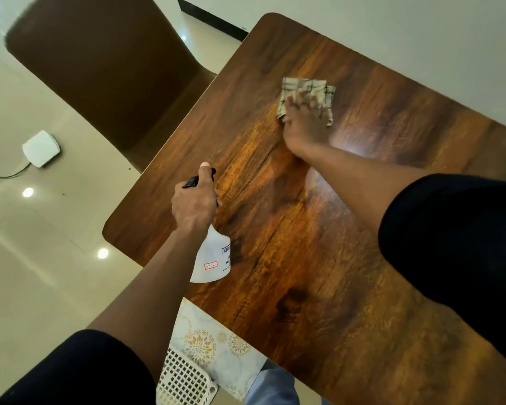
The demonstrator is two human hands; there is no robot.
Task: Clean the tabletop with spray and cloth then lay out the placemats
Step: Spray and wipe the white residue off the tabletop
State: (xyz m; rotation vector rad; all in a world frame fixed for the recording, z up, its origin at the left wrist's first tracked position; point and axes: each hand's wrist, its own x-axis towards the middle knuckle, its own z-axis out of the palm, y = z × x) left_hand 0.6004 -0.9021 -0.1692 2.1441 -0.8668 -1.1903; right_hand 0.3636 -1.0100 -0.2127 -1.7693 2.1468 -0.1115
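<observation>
Tabletop [319, 229] gleams: right hand [303, 118], fingers spread, presses the cloth [301, 86] flat at its far side; left hand [195, 201] grips the bottle [212, 258] near its left edge.

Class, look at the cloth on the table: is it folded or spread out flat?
Folded: the cloth is a small layered pad under the right hand.

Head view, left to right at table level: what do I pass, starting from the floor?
White device on the floor → left hand gripping the spray bottle → right hand pressing the checked cloth.
</observation>
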